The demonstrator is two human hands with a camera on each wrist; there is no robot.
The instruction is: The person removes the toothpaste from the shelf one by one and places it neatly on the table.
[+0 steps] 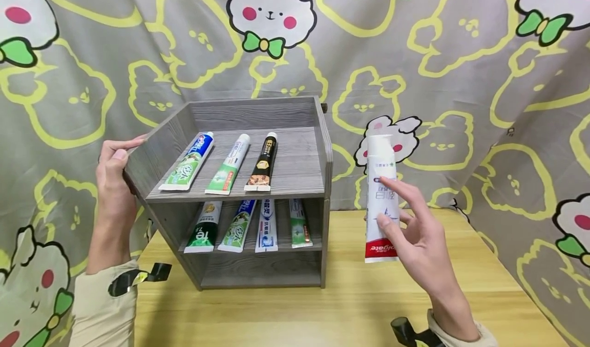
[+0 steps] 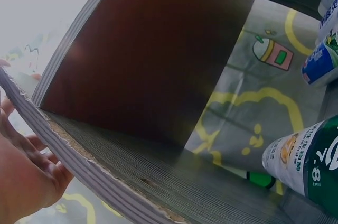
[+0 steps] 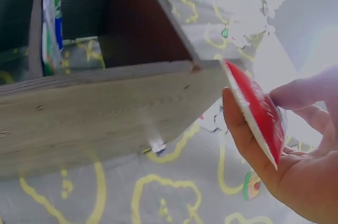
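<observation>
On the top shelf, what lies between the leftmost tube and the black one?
One white and green tube, on the grey rack; the head view shows this.

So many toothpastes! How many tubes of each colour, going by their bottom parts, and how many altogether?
Green tubes: 5
Black-and-brown tube: 1
Blue-and-white tube: 1
Red Colgate tube: 1
Total: 8

A grey curtain [image 1: 338, 76], its top-middle cartoon animal [image 1: 272, 1] showing 2 pink cheeks [image 1: 249, 13], hangs behind a yellowish table [image 1: 350, 301].
</observation>
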